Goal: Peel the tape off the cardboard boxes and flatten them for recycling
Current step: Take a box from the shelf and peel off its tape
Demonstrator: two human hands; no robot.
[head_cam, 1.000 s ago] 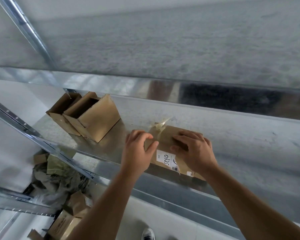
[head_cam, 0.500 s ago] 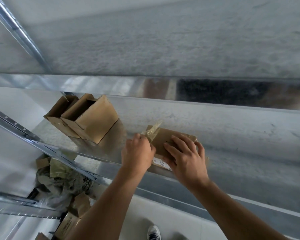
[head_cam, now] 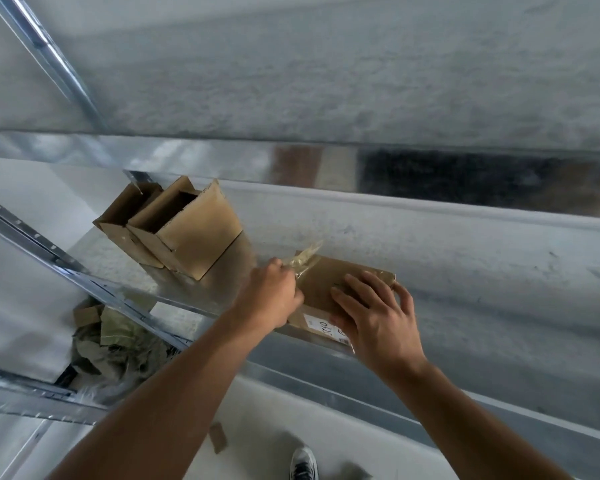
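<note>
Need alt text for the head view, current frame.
The left hand pinches a strip of tape lifted from a flat box on a metal shelf, while the right hand presses the box down. Two open boxes stand further left on the shelf.

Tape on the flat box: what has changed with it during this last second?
The left hand came off the end of the flat box, took hold of the loose tape and pulls it leftward. The right hand stayed flat on the box, pressing it down. The two open boxes did not move.
</note>
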